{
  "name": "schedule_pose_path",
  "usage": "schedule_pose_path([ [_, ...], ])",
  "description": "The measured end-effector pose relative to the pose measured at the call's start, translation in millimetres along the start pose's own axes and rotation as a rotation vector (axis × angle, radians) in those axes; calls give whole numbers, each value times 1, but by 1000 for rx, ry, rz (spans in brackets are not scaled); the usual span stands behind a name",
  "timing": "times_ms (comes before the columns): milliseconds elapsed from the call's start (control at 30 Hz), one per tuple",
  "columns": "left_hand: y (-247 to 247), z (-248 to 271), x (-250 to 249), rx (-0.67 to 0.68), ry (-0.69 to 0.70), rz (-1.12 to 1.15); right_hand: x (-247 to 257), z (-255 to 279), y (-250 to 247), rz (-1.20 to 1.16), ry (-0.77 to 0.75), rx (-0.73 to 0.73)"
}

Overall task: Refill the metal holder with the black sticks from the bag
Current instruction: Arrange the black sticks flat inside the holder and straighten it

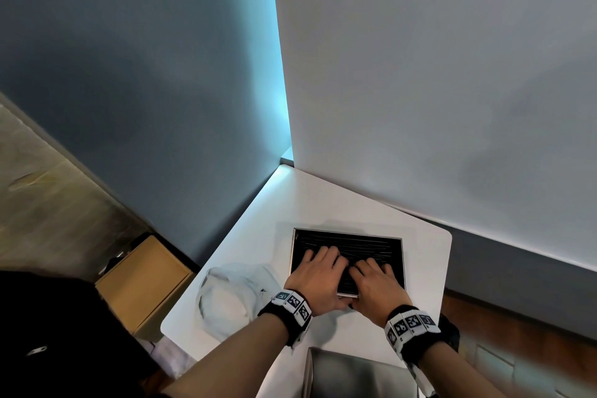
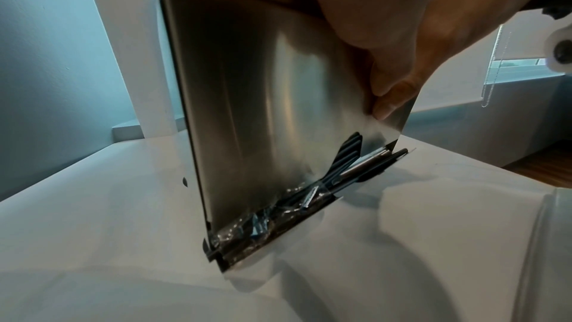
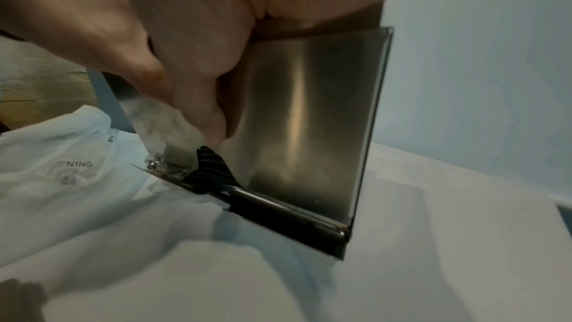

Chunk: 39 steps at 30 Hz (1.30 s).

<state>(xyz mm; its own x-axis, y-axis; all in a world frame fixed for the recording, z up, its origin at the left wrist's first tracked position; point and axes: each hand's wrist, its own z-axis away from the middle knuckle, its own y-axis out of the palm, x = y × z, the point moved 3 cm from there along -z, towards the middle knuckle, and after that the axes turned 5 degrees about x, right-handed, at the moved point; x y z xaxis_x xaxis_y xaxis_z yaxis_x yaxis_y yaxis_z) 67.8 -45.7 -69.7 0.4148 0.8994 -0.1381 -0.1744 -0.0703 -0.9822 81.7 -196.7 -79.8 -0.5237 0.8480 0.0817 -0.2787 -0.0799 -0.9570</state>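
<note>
The metal holder (image 1: 349,234) stands upright on the white table (image 1: 323,203), its open top packed with black sticks (image 1: 365,245). My left hand (image 1: 318,271) and right hand (image 1: 374,281) sit side by side on its near edge. Their fingers lie over the sticks and both thumbs press the brushed front face (image 2: 263,107). At the bottom slot, black sticks (image 2: 349,153) and crinkled clear wrap (image 2: 257,224) show. The right wrist view shows the same face (image 3: 309,119) and slot sticks (image 3: 213,163). The clear plastic bag (image 1: 226,297) lies crumpled left of the holder.
A white wall panel (image 1: 420,74) rises right behind the table, with a blue wall on the left. On the floor to the left stands a cardboard box (image 1: 145,281). A grey chair back (image 1: 349,371) is just below my wrists. The table's right corner is near the holder.
</note>
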Motion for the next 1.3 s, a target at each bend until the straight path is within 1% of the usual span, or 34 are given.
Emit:
schedule_pose_path([
  [67, 0, 0, 1, -21, 35, 15, -1, -1, -1, -1, 5, 14],
  [167, 2, 2, 2, 3, 60, 47, -1, -2, -1, -9, -7, 8],
  [367, 3, 8, 8, 103, -45, 83, -1, 1, -5, -36, -39, -35],
  [567, 3, 5, 7, 150, -72, 96, 0, 4, -8, -51, -81, -88],
  [667, 4, 4, 6, 148, -80, 98, 1, 5, -8, -40, -98, -82],
  [833, 5, 3, 7, 145, -80, 115, -1, 2, -6, -59, -63, -26],
  [933, 5, 3, 9, 102, -63, 120, -1, -2, -7, -57, -45, 7],
  [1100, 2, 8, 10, -10, -27, 124, -3, -2, -7, -88, -26, 1],
  [1167, 2, 11, 9, -30, -7, 134, -3, -2, -5, -101, -25, 8],
  [1300, 3, 12, 7, 37, 19, 133, -2, 0, -2, -110, -43, -5],
])
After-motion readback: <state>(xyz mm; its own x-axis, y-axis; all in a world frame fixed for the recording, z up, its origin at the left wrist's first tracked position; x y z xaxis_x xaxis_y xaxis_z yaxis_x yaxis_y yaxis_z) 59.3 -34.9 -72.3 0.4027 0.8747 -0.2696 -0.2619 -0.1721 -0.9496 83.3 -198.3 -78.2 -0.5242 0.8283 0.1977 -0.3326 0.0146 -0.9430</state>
